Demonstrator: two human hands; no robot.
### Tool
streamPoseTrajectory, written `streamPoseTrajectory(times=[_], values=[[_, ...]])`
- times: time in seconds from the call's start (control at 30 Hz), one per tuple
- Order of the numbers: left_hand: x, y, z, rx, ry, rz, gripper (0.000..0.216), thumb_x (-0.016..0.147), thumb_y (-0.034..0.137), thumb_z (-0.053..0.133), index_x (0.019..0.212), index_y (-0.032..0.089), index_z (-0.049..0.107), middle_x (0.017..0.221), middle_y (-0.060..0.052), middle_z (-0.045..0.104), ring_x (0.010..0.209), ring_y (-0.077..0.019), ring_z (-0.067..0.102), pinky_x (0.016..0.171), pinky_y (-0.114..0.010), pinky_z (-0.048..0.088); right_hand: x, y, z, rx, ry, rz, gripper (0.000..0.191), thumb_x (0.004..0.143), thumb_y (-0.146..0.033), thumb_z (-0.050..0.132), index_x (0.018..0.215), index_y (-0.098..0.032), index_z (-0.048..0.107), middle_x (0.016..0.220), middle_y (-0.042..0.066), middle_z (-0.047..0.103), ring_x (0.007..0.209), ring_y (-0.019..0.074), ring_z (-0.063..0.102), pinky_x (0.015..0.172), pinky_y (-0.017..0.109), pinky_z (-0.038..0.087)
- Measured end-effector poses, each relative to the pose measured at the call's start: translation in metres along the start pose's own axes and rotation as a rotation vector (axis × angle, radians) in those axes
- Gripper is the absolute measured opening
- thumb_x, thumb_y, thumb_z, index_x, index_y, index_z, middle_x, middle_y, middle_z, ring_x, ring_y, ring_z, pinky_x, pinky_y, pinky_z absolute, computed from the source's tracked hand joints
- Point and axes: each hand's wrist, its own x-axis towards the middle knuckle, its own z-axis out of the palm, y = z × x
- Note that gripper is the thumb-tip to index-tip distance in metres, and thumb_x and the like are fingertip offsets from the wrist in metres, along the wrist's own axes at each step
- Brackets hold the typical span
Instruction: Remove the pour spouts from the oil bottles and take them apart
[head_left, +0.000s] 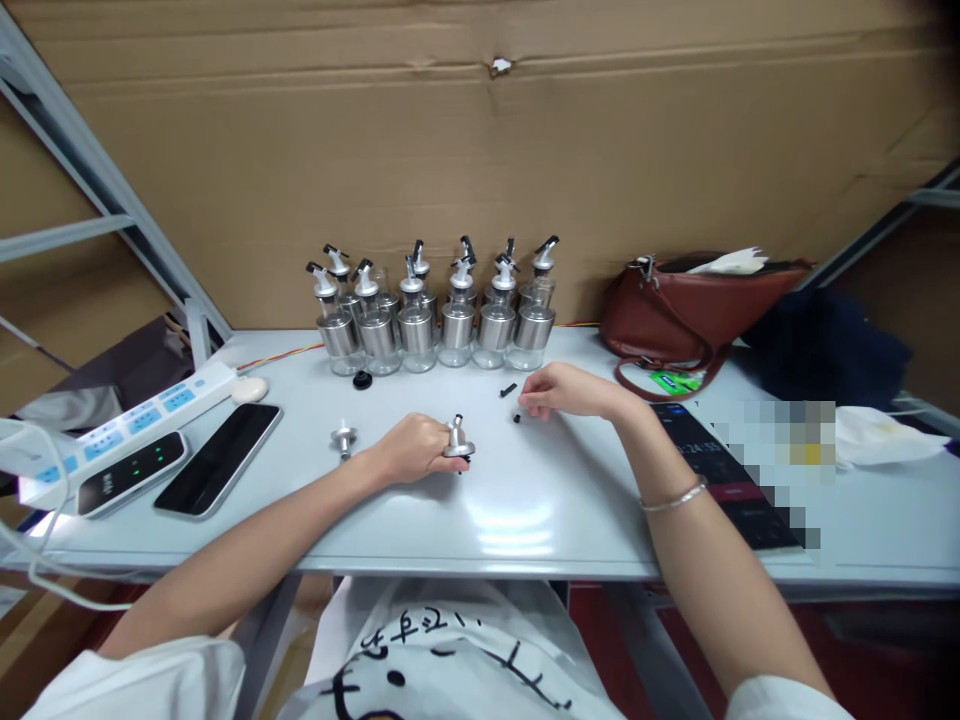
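My left hand (417, 446) is closed around a silver bottle pourer spout (458, 440), which points upward above the table. My right hand (553, 390) hovers low over the table to the right, its fingers curled together; whatever may be between the fingertips is hidden. Just beside those fingertips lie a small black strip-like piece (508, 390) and a tiny black cap-like piece (517, 419). Another pourer spout (344, 438) stands on the table left of my left hand. A black round part (362, 380) lies in front of the glass bottles (417, 335).
Several glass bottles with metal sleeves, most with spouts, stand in rows at the back. A power strip (142, 415), a phone (219, 460) and a small device (133, 474) are at left. A brown bag (675, 310), a dark tablet-like screen (724, 480) and crumpled tissue (885, 437) are at right.
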Motion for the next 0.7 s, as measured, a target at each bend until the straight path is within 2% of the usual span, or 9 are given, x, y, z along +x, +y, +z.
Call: streamPoseTrajectory(times=[0.13,0.23,0.37,0.5,0.7], values=[[0.0,0.0,0.0,-0.021,-0.001,-0.005,0.083,0.084,0.07,-0.002,0.07,0.016,0.059,0.067,-0.006,0.063,0.059,-0.0155,0.056,0.059,-0.028,0.034,-0.002,-0.013,0.008,0.116,0.106,-0.193,0.027,0.079,-0.041,0.058,0.075,-0.014,0.063,0.061,0.001,0.059,0.058,0.0134,0.054,0.058,0.024,0.042],[0.001,0.001,0.0,-0.017,0.014,0.003,0.083,0.083,0.071,-0.004,0.069,0.016,0.058,0.066,-0.005,0.063,0.058,-0.0147,0.056,0.058,-0.027,0.033,-0.003,-0.029,0.023,0.241,0.042,-0.341,0.034,0.08,-0.047,0.056,0.082,-0.014,0.064,0.067,0.002,0.059,0.062,0.0134,0.053,0.058,0.024,0.042],[0.001,0.001,0.001,0.012,0.046,0.009,0.083,0.082,0.071,-0.006,0.063,0.016,0.054,0.06,-0.005,0.061,0.054,-0.0154,0.054,0.055,-0.028,0.031,-0.004,-0.045,0.043,0.284,-0.045,-0.464,0.034,0.088,-0.044,0.049,0.096,-0.014,0.063,0.077,0.003,0.059,0.067,0.0132,0.053,0.062,0.025,0.043],[0.001,0.0,0.004,0.018,0.033,-0.002,0.083,0.081,0.072,-0.006,0.062,0.017,0.052,0.06,-0.005,0.062,0.054,-0.0163,0.056,0.055,-0.029,0.031,-0.003,-0.049,0.051,0.279,-0.085,-0.529,0.03,0.091,-0.041,0.046,0.093,-0.015,0.061,0.08,0.003,0.059,0.067,0.013,0.051,0.064,0.025,0.042],[0.001,0.001,0.005,0.018,0.038,-0.015,0.082,0.081,0.073,-0.002,0.06,0.016,0.052,0.056,-0.006,0.06,0.052,-0.0155,0.054,0.054,-0.028,0.031,-0.001,-0.046,0.054,0.235,-0.124,-0.549,0.028,0.095,-0.037,0.039,0.09,-0.016,0.057,0.076,0.001,0.056,0.069,0.0131,0.052,0.066,0.025,0.042]])
